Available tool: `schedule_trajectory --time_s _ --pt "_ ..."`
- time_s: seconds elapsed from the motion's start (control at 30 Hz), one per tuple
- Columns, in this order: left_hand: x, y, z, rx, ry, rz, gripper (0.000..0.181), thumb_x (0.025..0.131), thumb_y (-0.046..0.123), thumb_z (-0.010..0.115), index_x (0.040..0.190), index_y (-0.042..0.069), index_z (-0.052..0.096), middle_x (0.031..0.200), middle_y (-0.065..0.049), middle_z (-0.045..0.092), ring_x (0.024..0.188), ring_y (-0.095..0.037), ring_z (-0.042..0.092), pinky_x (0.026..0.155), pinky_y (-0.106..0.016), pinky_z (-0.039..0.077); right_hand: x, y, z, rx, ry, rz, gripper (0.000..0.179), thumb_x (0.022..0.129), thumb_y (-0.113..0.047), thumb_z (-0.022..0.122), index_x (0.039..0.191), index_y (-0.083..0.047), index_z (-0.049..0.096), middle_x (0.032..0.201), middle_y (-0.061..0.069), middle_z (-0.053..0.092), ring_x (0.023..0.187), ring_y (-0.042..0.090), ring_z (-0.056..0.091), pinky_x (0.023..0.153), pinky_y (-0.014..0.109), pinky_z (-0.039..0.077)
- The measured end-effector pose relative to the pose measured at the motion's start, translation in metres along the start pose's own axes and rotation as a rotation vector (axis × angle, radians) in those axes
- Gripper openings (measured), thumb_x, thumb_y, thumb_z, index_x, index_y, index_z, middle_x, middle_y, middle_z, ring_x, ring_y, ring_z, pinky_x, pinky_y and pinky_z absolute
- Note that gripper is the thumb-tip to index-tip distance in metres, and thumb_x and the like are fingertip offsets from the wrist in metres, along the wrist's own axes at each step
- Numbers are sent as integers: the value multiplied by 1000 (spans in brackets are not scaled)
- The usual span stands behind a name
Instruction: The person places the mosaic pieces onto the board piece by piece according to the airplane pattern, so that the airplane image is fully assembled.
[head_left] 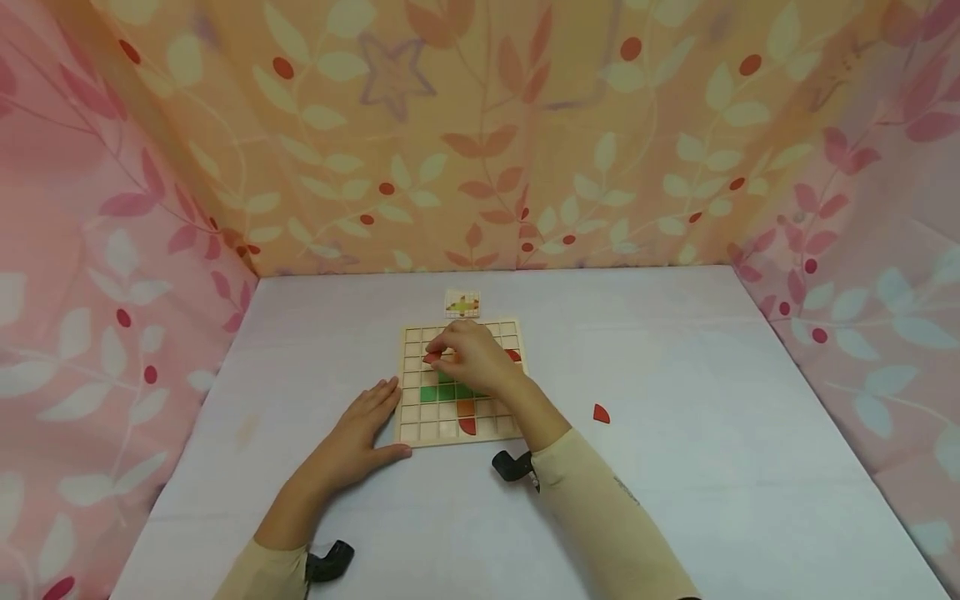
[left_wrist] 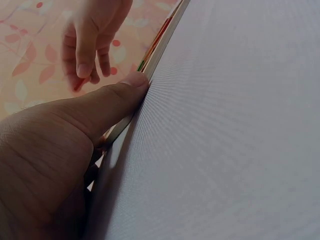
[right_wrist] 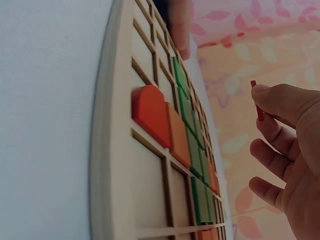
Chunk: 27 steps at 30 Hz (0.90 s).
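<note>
My right hand (head_left: pixel 474 357) is over the wooden grid board (head_left: pixel 408 433), pinching a small red piece (head_left: pixel 432 357) between thumb and finger. In the right wrist view that red piece (right_wrist: pixel 257 100) is seen thin and edge-on, off the board's surface. Green squares (head_left: pixel 446 392) lie in the grid's middle, with an orange square (head_left: pixel 466 408) and a red quarter-round piece (head_left: pixel 467 427) below them. Another red piece (head_left: pixel 513 355) sits near the right side. My left hand (head_left: pixel 360 429) rests at the board's left edge, fingers extended, its thumb (left_wrist: pixel 117 97) against the frame.
A small pattern card (head_left: pixel 462 304) lies just beyond the board. One loose red quarter-round piece (head_left: pixel 601 413) lies on the white tabletop (head_left: pixel 712 433) to the right. Floral cloth (head_left: pixel 480 167) hangs around the back and sides. Black wrist cameras (head_left: pixel 330 562) sit on both wrists.
</note>
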<state>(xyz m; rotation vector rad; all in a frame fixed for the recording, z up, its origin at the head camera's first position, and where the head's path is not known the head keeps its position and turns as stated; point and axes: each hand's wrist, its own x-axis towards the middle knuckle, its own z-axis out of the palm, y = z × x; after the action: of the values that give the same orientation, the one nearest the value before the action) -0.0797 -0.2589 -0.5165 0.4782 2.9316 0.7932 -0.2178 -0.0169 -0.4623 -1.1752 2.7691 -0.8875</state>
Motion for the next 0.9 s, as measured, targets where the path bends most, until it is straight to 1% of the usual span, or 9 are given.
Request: schedule_trajectory --time_s 0.13,0.27,0.37,0.43,0.57,0.7,0.9 --pt "0 0 0 10 6 1 101 86 60 75 161 8 31 171 -3 21 159 -28 15 128 -52 14 6 4 12 -10 -28 9 25 95 -35 75 117 -24 76 114 -9 68 116 14 58 109 39 43" --pt "0 0 0 3 3 4 101 87 59 75 161 8 30 171 -2 20 159 -26 14 129 -50 13 9 6 22 -67 -57 19 22 95 -38 73 114 -27 77 111 -9 67 113 15 58 103 42 46" --pt "0 0 0 1 -6 2 101 87 60 73 162 8 30 172 -2 19 159 -26 13 129 -50 12 9 6 26 -119 -67 21 21 94 -36 74 112 -28 77 107 -10 67 108 14 58 96 41 47" --pt "0 0 0 7 -10 0 101 88 61 72 162 8 29 172 -1 19 159 -26 13 129 -49 12 9 7 27 -134 -71 24 21 93 -35 75 112 -27 78 106 -10 67 105 13 58 93 40 46" --pt "0 0 -1 11 -9 -4 100 88 61 72 162 9 29 172 0 18 159 -25 13 129 -48 12 9 8 29 -144 -79 16 23 93 -36 75 114 -27 77 108 -10 67 104 13 57 94 39 44" --pt "1 0 -1 9 -7 1 101 88 61 73 162 9 29 172 -1 18 159 -26 13 129 -48 11 9 10 30 -159 -90 10 24 94 -38 75 115 -27 77 111 -10 67 108 14 57 97 41 43" --pt "1 -1 1 7 -13 -6 101 88 61 72 162 10 28 172 1 18 159 -25 13 129 -49 12 8 10 32 -177 -116 3 21 94 -39 74 112 -29 78 109 -12 66 106 13 55 94 39 42"
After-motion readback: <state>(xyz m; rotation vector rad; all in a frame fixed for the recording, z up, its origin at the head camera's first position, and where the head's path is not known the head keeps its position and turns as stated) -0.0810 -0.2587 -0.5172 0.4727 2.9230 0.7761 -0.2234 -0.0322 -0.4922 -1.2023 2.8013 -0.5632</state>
